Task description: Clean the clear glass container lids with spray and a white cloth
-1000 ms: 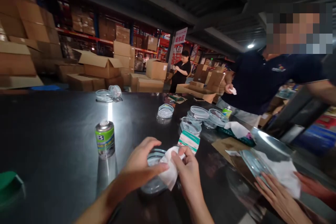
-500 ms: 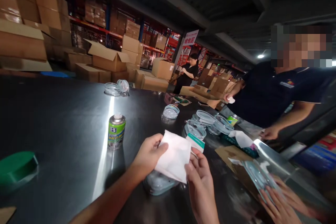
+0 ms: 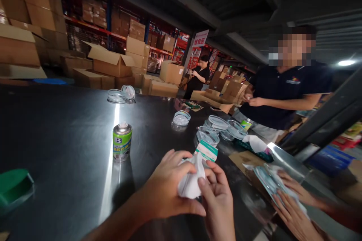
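A folded white tissue [image 3: 192, 182] is bunched up between my two hands above the dark table. My left hand [image 3: 166, 186] curls its fingers over the tissue from the left, thumb stretched toward the right hand. From the other side, my right hand [image 3: 217, 192] pinches the tissue's edge between thumb and fingers. Just beyond them lies a small white and green box [image 3: 207, 151]. The clear lidded container under my hands is now almost wholly hidden. To the left stands a green spray can [image 3: 122, 143] without a cap.
Several clear round containers [image 3: 207, 135] cluster beyond the box; another container [image 3: 181, 118] stands apart. At right, a co-worker's hands [image 3: 294, 199] press a clear container [image 3: 266, 180] over cardboard. A person [image 3: 285, 86] stands behind. A green roll [image 3: 15, 186] lies far left.
The tissue has gone from spread flat to crumpled. My left hand has moved over it, fingers curling in. The standing person's hands have come together. The view has shifted slightly.
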`<state>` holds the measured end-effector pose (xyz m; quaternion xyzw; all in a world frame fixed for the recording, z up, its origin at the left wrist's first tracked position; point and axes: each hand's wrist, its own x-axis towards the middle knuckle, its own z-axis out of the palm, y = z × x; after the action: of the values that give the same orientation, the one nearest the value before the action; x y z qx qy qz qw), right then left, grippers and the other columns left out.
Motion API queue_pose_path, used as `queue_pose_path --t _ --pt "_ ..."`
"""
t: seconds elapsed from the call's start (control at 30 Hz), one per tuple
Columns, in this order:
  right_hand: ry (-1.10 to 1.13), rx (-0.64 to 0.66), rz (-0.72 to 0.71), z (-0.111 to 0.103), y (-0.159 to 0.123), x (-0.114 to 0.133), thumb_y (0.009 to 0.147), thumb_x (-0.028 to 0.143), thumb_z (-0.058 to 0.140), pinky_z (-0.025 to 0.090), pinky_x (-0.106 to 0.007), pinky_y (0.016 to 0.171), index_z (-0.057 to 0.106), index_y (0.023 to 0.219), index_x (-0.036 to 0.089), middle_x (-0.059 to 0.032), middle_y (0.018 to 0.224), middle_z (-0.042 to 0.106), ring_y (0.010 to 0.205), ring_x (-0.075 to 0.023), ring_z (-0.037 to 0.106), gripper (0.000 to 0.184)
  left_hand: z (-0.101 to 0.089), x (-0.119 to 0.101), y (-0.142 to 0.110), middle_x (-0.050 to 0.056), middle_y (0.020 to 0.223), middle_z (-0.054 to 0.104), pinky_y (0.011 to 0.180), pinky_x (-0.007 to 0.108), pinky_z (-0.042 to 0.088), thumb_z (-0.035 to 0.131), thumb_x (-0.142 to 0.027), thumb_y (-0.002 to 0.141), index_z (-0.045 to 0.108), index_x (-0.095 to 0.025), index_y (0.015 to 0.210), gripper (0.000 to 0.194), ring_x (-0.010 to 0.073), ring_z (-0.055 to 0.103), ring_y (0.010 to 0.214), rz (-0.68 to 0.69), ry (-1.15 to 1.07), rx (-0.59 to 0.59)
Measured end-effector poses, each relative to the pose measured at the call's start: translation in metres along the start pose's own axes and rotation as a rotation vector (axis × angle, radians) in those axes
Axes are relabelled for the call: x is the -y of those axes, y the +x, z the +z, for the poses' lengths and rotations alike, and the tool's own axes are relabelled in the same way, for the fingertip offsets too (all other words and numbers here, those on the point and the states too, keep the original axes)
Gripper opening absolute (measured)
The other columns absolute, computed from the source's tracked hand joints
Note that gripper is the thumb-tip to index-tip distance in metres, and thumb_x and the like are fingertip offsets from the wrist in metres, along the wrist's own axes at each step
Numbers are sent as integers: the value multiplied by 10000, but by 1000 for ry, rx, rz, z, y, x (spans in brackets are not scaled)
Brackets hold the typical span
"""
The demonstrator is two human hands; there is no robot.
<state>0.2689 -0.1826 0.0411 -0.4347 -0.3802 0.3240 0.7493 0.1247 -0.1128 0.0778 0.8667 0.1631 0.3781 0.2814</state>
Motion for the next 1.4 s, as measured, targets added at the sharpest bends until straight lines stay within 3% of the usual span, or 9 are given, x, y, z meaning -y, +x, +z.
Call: queue_pose_path --t 0.07,0.17,0.37,0.53,0.67,0.93,1.1,1.27,1.4 --pt "0 1 10 -3 -1 0 669 321 816 469 -223 597 605 990 235 -7 778 647 671 -136 600 394 3 -3 0 71 1147 638 952 367 426 804 -380 643 631 -212 1027 454 258 571 1058 -32 -77 54" --pt "22 -14 23 -7 -1 -1 622 352 839 431 -206 540 649 858 204 3 681 602 587 -111 542 337 10 0 1 27 962 699 857 289 442 621 -180 788 647 -207 944 160 190 622 900 -86 -171 22" --pt "49 -58 42 -10 -1 1 575 357 861 365 -176 483 640 851 202 48 595 491 515 -79 454 387 16 4 4 6 822 672 725 253 410 673 -255 738 652 -190 862 142 167 586 759 -132 -240 20" --pt "6 -111 88 -20 -3 11 614 332 833 314 -156 430 553 767 217 69 616 450 466 -52 384 339 12 20 9 -40 589 436 513 222 298 474 -365 862 517 -175 680 267 111 421 569 -401 -443 -184" --pt "9 -143 112 -31 -1 17 566 292 836 352 -164 448 510 731 215 62 690 453 509 -59 411 374 0 34 11 -40 627 416 544 221 297 445 -386 884 513 -175 723 273 114 406 615 -389 -363 -326" --pt "-30 -2 231 -38 -1 16 633 300 782 323 -176 428 499 756 220 58 647 428 474 -69 383 319 -10 34 12 -51 603 448 568 234 287 475 -328 881 477 -189 686 239 111 437 594 -359 -158 -373" --pt "-213 270 260 -46 5 16 720 333 763 384 -195 522 561 1011 229 25 764 494 622 -111 476 369 -10 30 12 -57 558 389 550 244 265 432 -348 907 422 -195 632 315 105 400 554 -320 -172 -342" --pt "-238 400 301 -24 12 10 797 423 694 457 -275 706 518 1228 244 -41 972 594 790 -156 551 499 -5 25 12 -44 592 447 558 244 283 401 -363 924 483 -184 674 318 110 419 584 -315 -236 -263" --pt "-206 498 321 -6 15 -3 798 452 681 465 -303 733 582 1180 238 -50 952 635 793 -178 580 449 -4 27 11 -48 582 402 536 241 271 403 -365 919 409 -187 631 339 103 381 578 -310 -299 -245"
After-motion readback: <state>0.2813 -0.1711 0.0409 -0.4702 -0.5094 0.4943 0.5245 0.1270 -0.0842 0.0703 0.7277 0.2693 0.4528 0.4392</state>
